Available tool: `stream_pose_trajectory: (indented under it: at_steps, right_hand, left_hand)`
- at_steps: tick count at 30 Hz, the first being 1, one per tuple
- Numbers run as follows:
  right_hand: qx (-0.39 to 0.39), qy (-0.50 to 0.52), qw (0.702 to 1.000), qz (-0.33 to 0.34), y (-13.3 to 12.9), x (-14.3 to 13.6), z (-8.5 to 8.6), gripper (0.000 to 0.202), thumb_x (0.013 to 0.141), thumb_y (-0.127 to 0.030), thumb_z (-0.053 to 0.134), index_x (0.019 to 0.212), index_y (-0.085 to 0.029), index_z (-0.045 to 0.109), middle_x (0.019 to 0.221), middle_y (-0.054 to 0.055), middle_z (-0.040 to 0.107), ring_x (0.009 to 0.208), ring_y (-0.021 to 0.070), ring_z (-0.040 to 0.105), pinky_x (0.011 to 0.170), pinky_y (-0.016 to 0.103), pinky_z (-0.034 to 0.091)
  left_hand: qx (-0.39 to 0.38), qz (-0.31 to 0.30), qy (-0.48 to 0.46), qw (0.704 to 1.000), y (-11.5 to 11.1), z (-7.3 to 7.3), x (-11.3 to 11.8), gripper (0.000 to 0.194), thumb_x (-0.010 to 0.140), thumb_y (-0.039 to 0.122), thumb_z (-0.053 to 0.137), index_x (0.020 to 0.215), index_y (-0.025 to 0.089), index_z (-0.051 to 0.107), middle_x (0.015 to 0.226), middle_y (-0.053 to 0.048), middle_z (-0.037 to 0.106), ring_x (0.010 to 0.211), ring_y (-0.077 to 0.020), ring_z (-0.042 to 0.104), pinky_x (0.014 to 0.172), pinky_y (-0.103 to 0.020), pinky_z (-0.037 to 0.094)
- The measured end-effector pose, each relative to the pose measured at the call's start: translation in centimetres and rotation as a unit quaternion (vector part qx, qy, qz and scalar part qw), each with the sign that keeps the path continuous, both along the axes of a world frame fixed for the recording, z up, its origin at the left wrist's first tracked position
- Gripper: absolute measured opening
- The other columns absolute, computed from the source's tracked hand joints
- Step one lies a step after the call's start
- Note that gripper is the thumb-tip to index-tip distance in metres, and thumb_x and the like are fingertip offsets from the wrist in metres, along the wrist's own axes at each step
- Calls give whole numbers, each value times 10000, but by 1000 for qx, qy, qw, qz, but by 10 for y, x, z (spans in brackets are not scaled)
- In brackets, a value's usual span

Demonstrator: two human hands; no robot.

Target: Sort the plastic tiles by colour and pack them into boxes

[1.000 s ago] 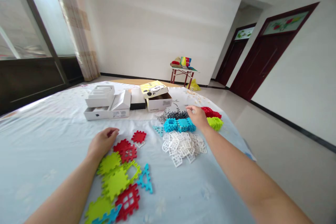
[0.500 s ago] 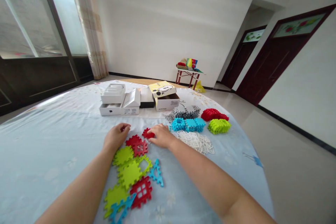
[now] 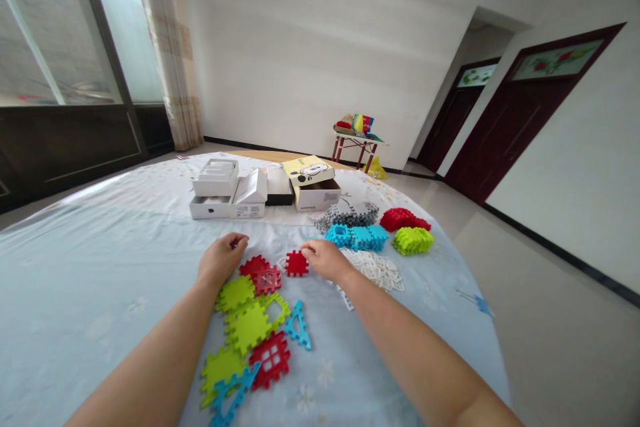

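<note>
My left hand point(image 3: 224, 257) rests on the cloth with its fingers curled, nothing showing in them. It lies just left of two overlapping red tiles, one a window tile point(image 3: 267, 279). My right hand point(image 3: 324, 259) pinches the right edge of a red square tile point(image 3: 297, 263) with toothed edges. A small white lattice piece point(image 3: 281, 264) shows partly behind that tile. Nearer to me lie several toothed tiles: a lime green one point(image 3: 249, 325), a red four-pane window tile point(image 3: 271, 359), and blue triangular frames point(image 3: 299, 325).
Right of my right hand lie a heap of white lattice pieces point(image 3: 383, 270) and stacks of blue point(image 3: 360, 238), grey point(image 3: 350, 215), red point(image 3: 403, 218) and green tiles point(image 3: 413, 241). White boxes point(image 3: 227, 210) and a yellow-lidded box point(image 3: 317, 197) stand farther back on the table.
My right hand has shifted right, and the red tile has come right with it, now facing me more fully. A white piece shows beside my right wrist. My left hand stays put.
</note>
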State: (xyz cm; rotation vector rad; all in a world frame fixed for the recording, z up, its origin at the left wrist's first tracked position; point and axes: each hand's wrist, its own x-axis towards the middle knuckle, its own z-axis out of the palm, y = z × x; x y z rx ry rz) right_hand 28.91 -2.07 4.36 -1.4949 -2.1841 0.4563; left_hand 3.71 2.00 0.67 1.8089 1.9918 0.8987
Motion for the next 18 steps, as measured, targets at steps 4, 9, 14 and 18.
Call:
stream_pose_trajectory:
  at_steps: [4,9,14,18]
  right_hand:
    - [48,-39,998,-18,0,4,-3,296,809,-320,519,1055,-193,624,1064,63,652,1026,208,548,890,313,369]
    - [19,-117,993,25,-6,5,-1,505,661,-444,667,1112,-231,589,1097,77,615,1047,274,504,852,389,359]
    - [30,-135,990,38,-8,4,-1,436,640,-418,697,1039,-260,621,1010,53,642,976,270,530,808,393,363]
    - [84,-71,994,11,-8,17,11,488,654,-462,698,1084,-254,597,1042,46,638,992,240,534,836,375,362]
  left_hand:
    - [-1,-2,1,1000,-3,4,1,355,742,457,437,894,228,662,827,-38,702,774,-201,628,623,-254,424]
    - [-5,-2,12,1000,-5,10,3,358,742,441,428,893,222,667,838,-39,704,793,-206,630,645,-258,438]
    - [-10,-16,13,1000,1,4,-2,358,733,449,443,909,225,660,855,-44,705,802,-213,628,686,-271,453]
    - [-14,-20,22,999,9,-1,-8,361,728,468,459,919,234,656,870,-47,704,806,-225,629,691,-286,460]
